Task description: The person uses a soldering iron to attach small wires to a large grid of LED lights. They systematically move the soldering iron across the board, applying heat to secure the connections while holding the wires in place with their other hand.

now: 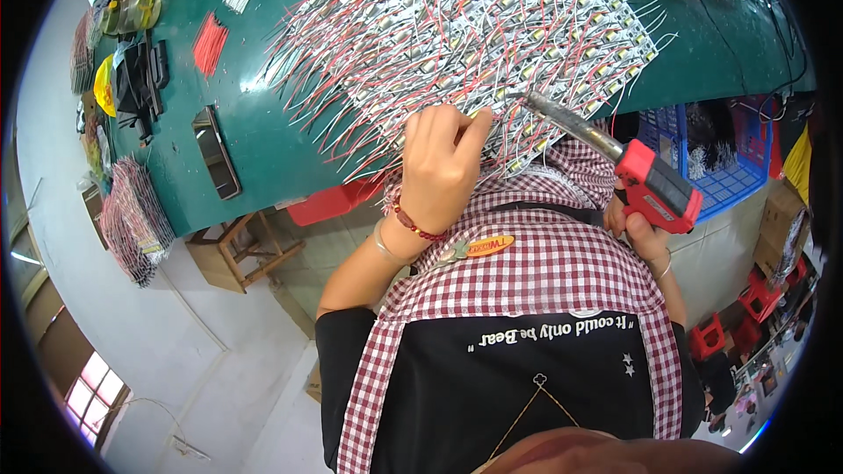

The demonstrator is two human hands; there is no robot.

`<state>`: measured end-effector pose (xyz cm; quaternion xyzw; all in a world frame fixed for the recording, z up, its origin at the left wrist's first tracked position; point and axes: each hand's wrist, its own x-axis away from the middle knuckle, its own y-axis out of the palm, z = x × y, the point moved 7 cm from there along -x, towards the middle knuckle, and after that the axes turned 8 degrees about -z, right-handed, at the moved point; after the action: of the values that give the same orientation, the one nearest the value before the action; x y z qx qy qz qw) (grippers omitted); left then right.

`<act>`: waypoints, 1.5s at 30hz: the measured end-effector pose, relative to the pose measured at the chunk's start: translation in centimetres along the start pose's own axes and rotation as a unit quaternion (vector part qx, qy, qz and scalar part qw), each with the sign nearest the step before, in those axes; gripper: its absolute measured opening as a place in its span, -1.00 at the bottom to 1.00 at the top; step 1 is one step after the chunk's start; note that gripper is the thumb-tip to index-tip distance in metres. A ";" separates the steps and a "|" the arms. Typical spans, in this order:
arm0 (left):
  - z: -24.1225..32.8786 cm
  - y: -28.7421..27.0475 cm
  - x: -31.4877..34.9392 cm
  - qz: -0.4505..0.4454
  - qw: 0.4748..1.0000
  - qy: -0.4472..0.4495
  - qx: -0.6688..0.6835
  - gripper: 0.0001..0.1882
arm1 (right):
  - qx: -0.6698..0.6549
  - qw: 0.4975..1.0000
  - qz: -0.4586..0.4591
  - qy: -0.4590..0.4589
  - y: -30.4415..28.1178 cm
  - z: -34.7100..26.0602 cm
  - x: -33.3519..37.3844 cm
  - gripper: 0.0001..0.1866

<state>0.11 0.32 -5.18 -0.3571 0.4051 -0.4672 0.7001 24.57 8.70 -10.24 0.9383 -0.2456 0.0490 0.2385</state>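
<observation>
Broadly, the green table [263, 136] carries a wide mat of wired circuit strips [465, 26] reaching its near edge, bare surface beside. Left hand [443, 167] pinches a wire there; right hand [639, 226] grips the red soldering iron [615, 158], tip just beside those fingers.

Green workbench [263, 136] filled the far side. Pale floor [219, 369] ran along the left and near left. Wooden stool [241, 250] stood under the bench edge, red bin [334, 202] beside it. Window [92, 391] with daylight showed near left. Blue crate [702, 154] sat at right, red stools [755, 298] below it.
</observation>
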 end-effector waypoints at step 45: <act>1.1 0.2 -0.9 -0.070 0.997 0.023 -0.034 -0.79 | 0.259 0.961 0.037 0.086 0.4 -0.2 0.9 -0.85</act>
<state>0.93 1.36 -4.74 -0.3977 0.4107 -0.5093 0.6432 25.20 8.06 -9.65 0.9506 -0.2375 0.1999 0.0058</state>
